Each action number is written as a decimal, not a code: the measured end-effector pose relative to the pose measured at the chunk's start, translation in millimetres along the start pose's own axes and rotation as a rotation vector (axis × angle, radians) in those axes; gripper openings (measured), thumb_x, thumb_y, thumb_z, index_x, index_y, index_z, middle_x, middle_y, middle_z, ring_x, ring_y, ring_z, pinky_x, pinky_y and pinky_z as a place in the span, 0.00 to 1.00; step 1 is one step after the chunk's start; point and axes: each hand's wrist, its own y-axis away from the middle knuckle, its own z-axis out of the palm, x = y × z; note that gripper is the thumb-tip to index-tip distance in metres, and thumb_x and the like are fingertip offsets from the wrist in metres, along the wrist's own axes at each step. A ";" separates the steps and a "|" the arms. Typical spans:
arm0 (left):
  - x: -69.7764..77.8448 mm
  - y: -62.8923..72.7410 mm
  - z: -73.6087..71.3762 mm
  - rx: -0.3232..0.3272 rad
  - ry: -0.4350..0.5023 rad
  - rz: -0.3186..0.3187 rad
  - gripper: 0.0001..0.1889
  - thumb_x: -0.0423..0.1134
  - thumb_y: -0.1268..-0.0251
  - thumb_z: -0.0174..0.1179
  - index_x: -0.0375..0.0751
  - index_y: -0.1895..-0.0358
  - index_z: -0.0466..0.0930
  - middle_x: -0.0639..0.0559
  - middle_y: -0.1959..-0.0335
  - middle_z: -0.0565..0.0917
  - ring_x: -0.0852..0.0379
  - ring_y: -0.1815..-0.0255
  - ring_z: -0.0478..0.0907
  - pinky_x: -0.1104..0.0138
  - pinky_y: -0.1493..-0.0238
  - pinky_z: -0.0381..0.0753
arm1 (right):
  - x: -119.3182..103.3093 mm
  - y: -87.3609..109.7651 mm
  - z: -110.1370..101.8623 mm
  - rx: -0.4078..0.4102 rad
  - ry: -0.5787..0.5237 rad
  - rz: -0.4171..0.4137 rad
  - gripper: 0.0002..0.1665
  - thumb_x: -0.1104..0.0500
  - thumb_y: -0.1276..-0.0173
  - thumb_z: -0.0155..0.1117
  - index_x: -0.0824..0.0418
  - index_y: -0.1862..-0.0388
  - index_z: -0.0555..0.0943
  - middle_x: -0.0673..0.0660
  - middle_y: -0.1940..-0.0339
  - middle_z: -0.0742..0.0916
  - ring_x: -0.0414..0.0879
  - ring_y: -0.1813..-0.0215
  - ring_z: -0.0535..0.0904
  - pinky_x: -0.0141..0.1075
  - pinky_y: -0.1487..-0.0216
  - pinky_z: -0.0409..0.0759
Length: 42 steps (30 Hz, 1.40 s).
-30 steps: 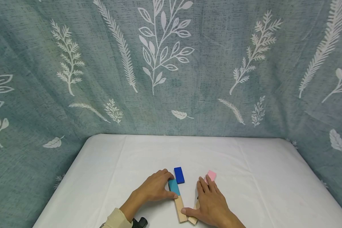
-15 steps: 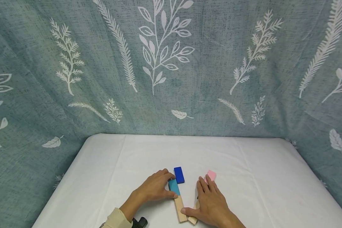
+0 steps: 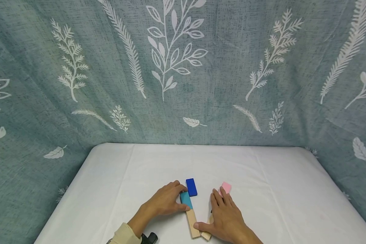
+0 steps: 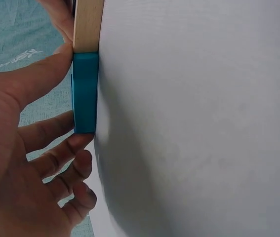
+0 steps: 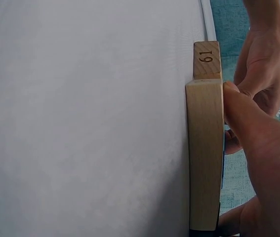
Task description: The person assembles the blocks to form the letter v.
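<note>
My left hand (image 3: 167, 198) holds a teal block (image 3: 186, 200) at the table's front, thumb near one end and fingers at the far end. A plain wooden block (image 3: 193, 223) continues in line with it; its end is stamped 61 in the right wrist view. My right hand (image 3: 227, 217) lies over a second slanted row, fingers mostly straight. Its thumb touches the blocks where the two rows meet, beside another wooden block (image 5: 204, 153). Its fingertips reach a pink block (image 3: 226, 187). A dark block (image 5: 203, 233) past that wooden block is mostly hidden under the hand.
A dark blue block (image 3: 191, 187) lies just beyond the teal one, touching or nearly touching its far corner. White cloth covers the table (image 3: 158, 162). A patterned green curtain (image 3: 219, 84) hangs behind. Some black gear (image 3: 152, 238) sits by the left sleeve (image 3: 126, 234).
Both hands and the blocks stay in place; only the head view shifts very slightly.
</note>
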 end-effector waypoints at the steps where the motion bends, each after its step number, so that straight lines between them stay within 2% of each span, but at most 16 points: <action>1: -0.1 0.0 -0.2 -0.001 0.003 -0.002 0.31 0.61 0.43 0.71 0.48 0.40 0.81 0.58 0.50 0.77 0.59 0.49 0.75 0.56 0.41 0.77 | 0.1 0.1 0.1 0.002 -0.002 -0.003 0.78 0.10 0.51 0.51 0.73 0.24 0.63 0.70 0.22 0.65 0.65 0.19 0.48 0.57 0.23 0.51; 14: -2.8 -1.8 1.9 -0.007 0.022 -0.011 0.30 0.60 0.41 0.70 0.48 0.39 0.81 0.59 0.51 0.77 0.60 0.48 0.75 0.56 0.39 0.76 | -0.8 -0.2 0.8 0.020 -0.008 -0.016 0.77 0.11 0.51 0.53 0.74 0.25 0.64 0.70 0.23 0.66 0.66 0.19 0.49 0.57 0.23 0.51; 42: -1.2 -2.8 2.0 -0.006 -0.004 -0.007 0.30 0.60 0.41 0.70 0.48 0.39 0.81 0.58 0.51 0.77 0.61 0.52 0.75 0.57 0.43 0.77 | 0.1 0.3 0.6 0.010 -0.012 -0.010 0.77 0.11 0.50 0.51 0.73 0.24 0.62 0.70 0.22 0.65 0.66 0.19 0.48 0.58 0.23 0.50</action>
